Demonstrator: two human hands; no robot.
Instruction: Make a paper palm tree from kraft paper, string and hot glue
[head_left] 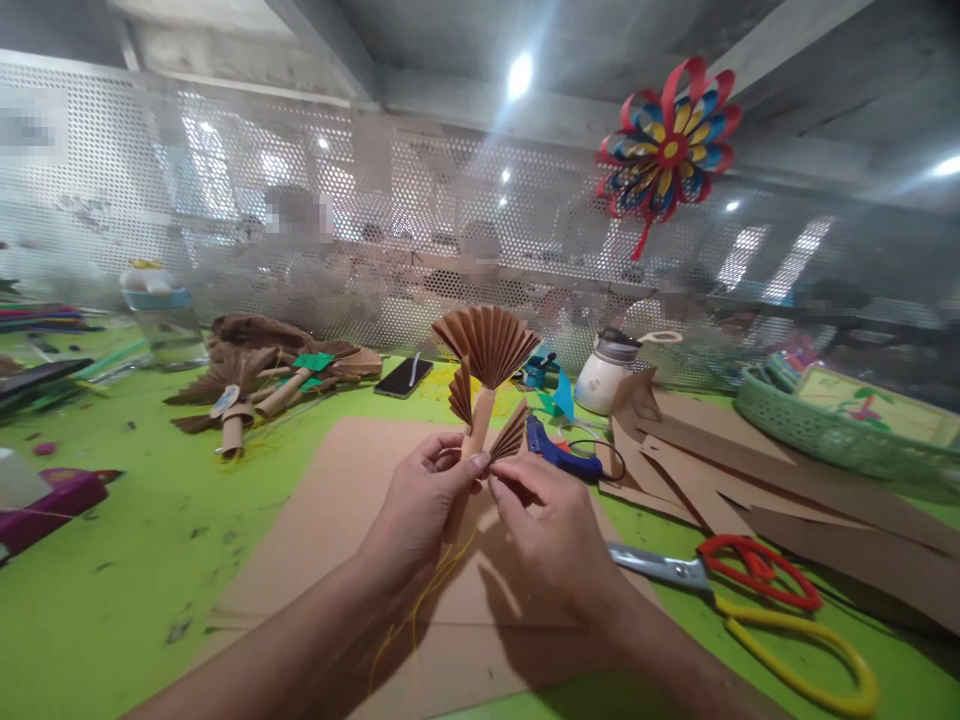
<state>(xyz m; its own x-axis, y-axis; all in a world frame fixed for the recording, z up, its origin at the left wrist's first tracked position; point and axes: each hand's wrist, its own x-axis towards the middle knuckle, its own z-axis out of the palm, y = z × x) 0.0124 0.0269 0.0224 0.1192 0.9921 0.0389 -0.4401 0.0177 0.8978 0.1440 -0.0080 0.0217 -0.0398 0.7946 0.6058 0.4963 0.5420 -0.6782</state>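
Observation:
Upright in my left hand is a brown paper tube, its fingers wrapped round it. A wide pleated paper fan spreads from the tube's top, and a smaller pleated piece sticks out on its left. My right hand pinches the base of another small pleated paper fan against the tube's right side. Yellow thread hangs below the tube. Beneath both hands lie brown paper sheets.
Scissors with red and yellow handles lie at right, near a blue glue gun and cut brown paper. Finished-looking paper figures, a phone, a white jar and a green basket stand farther back.

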